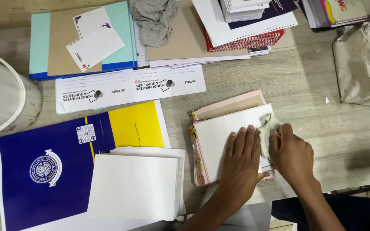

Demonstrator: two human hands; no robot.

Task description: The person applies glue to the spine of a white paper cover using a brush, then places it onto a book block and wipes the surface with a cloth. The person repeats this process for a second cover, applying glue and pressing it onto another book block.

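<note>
Head view: looks down on a wooden table (313,85) crowded with printed stock.
Far left: a white bucket (5,100) stands at the table edge, well apart from both hands.
Top left: teal and blue books (39,42) lie stacked, with a lined card (95,40) on top.
Left middle: two white printed forms (129,87) lie side by side, a small dark weight on each.
Lower left: a blue and yellow cover (43,171) lies flat, with a stack of blank white sheets (135,186) overlapping its right part.
Top centre: a grey cloth (155,19) sits bunched on brown card, beside spiral-bound pads (245,25).
Centre right: a pad (219,137) of white and pink leaves lies flat, with a buff board showing at its far end.
Left hand (240,164): spread flat, fingers apart, pressing down on the pad's white top sheet.
Right hand (290,156): closed around a small crumpled rag (268,130), which touches the pad's right edge.
Far right: a crumpled paper parcel (362,64) rests near the table edge.
Risk, slipping: if the left hand eases off, the rubbing could skew the leaves out of line.
Risk, creasing: a hard stroke with the rag could buckle or smear the top sheet.
Risk, edge: the pad's near corner lies close to the table edge, so a push toward the person could tip it off.
</note>
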